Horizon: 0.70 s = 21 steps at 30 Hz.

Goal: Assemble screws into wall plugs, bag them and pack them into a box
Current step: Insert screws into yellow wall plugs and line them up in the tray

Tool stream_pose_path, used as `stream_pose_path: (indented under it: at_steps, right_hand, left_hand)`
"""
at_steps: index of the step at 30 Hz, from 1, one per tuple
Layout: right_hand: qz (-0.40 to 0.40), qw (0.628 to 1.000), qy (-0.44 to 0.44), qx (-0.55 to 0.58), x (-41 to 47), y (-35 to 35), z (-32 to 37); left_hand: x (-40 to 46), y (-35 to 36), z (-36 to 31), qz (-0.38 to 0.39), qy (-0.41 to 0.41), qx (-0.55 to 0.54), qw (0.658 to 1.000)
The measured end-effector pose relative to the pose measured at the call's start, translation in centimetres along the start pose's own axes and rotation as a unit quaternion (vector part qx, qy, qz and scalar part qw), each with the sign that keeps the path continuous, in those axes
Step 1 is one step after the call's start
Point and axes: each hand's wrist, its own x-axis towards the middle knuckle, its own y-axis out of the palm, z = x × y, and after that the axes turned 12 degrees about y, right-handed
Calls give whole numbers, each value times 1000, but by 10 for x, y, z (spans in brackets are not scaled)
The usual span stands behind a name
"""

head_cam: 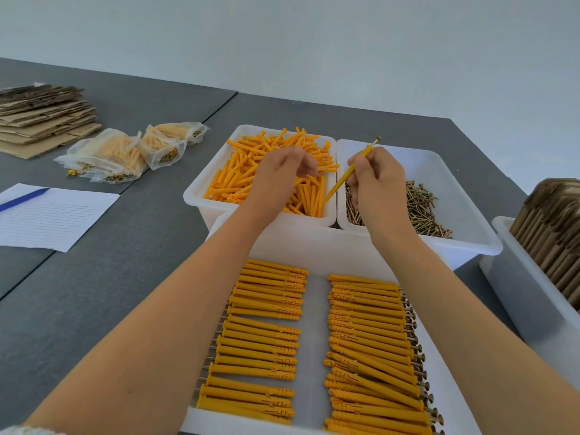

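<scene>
My right hand [375,177] grips a yellow wall plug with a screw in it [340,180], held slanted, the screw head poking out above my fingers. My left hand [282,171] hovers with curled fingers over the white bin of loose yellow plugs [201,193]; whether it holds anything is hidden. A second white bin [464,215] to the right holds loose brass screws [420,208]. The near white tray [314,340] carries two rows of assembled plugs [367,350], screw heads at the outer ends.
Several filled clear bags [125,155] lie at the back left beside a stack of flat cardboard [40,120]. A lined sheet with a blue pen [50,215] lies left. A white bin of folded cardboard boxes [552,227] stands at the right edge.
</scene>
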Motion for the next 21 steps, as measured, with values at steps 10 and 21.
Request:
stream_pose_path:
  at_steps: [10,21]
  right_hand:
    - [466,740,-108,-473,-62,33,15]
    - [368,702,-251,-556,-106,78,-25]
  left_hand:
    - [11,-15,7,-143,-172,-190,956]
    - [13,-13,6,-145,-191,-173,955]
